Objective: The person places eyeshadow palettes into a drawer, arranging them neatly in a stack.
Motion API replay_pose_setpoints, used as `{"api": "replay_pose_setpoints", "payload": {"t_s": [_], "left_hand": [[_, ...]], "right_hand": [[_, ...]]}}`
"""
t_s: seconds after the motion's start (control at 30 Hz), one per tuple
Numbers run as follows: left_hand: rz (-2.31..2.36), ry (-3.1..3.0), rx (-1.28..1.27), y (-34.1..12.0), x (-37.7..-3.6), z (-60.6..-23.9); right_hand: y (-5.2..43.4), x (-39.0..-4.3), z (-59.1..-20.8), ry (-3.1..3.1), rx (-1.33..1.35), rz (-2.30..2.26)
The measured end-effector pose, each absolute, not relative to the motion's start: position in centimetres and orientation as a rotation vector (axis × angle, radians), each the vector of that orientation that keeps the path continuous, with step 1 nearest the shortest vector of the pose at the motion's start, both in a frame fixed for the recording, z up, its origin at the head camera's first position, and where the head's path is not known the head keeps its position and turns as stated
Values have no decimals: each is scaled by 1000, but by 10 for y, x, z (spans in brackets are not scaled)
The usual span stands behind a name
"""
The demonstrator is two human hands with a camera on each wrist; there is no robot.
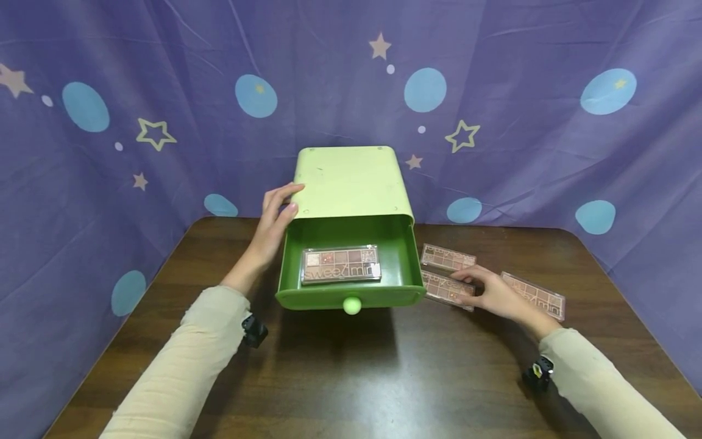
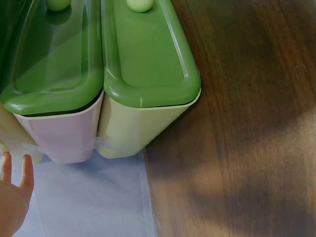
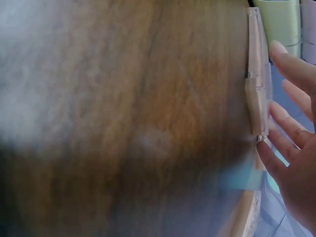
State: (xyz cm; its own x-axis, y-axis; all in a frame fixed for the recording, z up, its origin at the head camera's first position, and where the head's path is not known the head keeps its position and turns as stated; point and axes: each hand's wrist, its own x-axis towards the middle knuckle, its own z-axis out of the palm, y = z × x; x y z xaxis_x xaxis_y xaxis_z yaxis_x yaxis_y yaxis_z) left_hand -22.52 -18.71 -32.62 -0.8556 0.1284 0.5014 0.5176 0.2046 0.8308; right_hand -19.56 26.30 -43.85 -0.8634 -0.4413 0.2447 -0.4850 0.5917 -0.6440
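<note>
- Right hand point(image 1: 496, 296), lower right of centre in the head view: fingers stretched out nearly straight, tips resting on the near palette point(image 1: 446, 288) on the table. No curl round it, no pinch — a flat touch only.
- Right wrist view: same hand point(image 3: 296, 148) at the right edge, fingers spread and straight beside the thin edge of the palette point(image 3: 257, 94). Picture is blurred; cannot tell how many fingertips actually make contact.
- Left hand point(image 1: 274, 222), left of centre: fingers relaxed and lightly bent against the left front corner of the pale green drawer box point(image 1: 351, 180), steadying it, not gripping.
- Near palette lies flat just right of the open drawer point(image 1: 351, 292). A second palette point(image 1: 446, 257) lies just behind it, a third point(image 1: 534, 296) farther right, partly behind the hand.
- One palette point(image 1: 340, 264) already lies flat in the drawer, lid up.
- Handling, judged: a thin, stiff, light case with a clear smooth lid — likely slippery on top, and the pressed powder inside would crack if dropped. Best held by the two long edges, thumb against fingers, kept level.
- Round pale knob point(image 1: 352, 305) at the drawer front; dark wood table point(image 1: 384, 378); purple star-and-dot cloth point(image 1: 164, 91) behind.
</note>
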Motion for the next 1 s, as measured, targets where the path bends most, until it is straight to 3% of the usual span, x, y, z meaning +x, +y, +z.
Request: {"api": "replay_pose_setpoints", "payload": {"t_s": [1.0], "left_hand": [[-1688, -2152, -610, -188, -228, -329]], "right_hand": [[249, -199, -438, -2900, 703, 951]]}}
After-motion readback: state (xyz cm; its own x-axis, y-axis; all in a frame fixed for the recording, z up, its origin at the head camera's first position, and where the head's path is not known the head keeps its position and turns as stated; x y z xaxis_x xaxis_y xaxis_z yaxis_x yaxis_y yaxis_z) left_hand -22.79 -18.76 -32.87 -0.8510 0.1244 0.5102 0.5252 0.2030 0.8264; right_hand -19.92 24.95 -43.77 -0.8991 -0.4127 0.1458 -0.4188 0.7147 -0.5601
